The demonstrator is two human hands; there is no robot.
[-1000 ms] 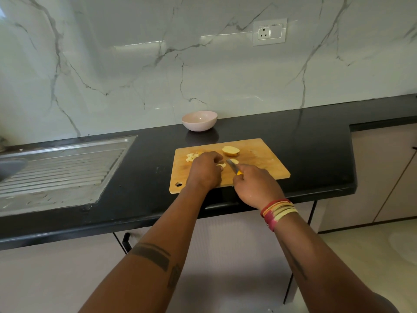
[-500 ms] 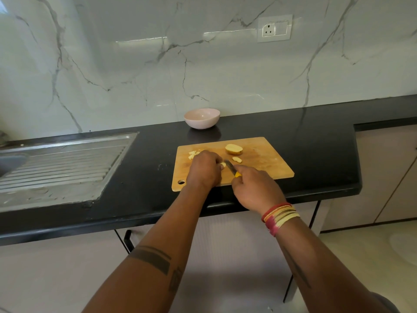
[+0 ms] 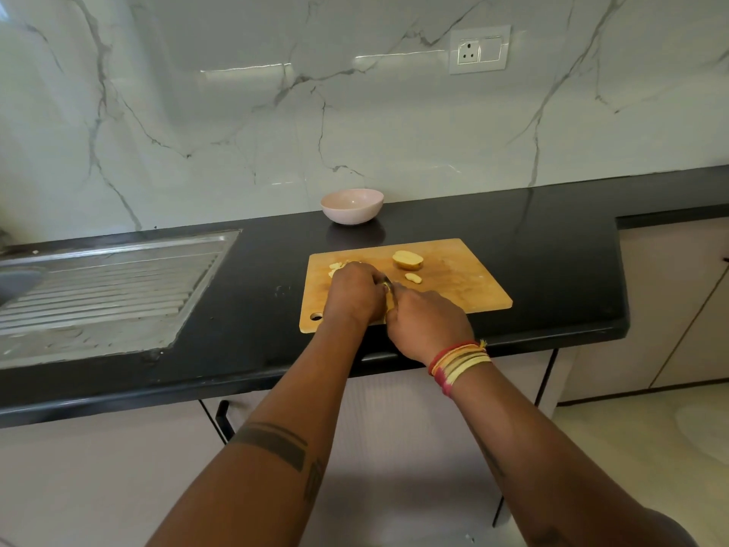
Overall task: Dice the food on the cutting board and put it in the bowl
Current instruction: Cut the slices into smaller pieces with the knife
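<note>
Black stone counter (image 3: 513, 238) under me: both forearms reach over the wooden cutting board (image 3: 465, 286); my right hand (image 3: 428, 323) grips the yellow-handled knife (image 3: 388, 288), my left hand (image 3: 353, 294) curls over pale food I cannot see.

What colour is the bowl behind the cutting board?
Pale pink; the bowl shows best in the head view.

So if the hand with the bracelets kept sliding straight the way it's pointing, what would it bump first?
Probably the left hand, close ahead of the right hand across the cutting board. Their fingers already look nearly touching, though depth is hard to judge.
</note>
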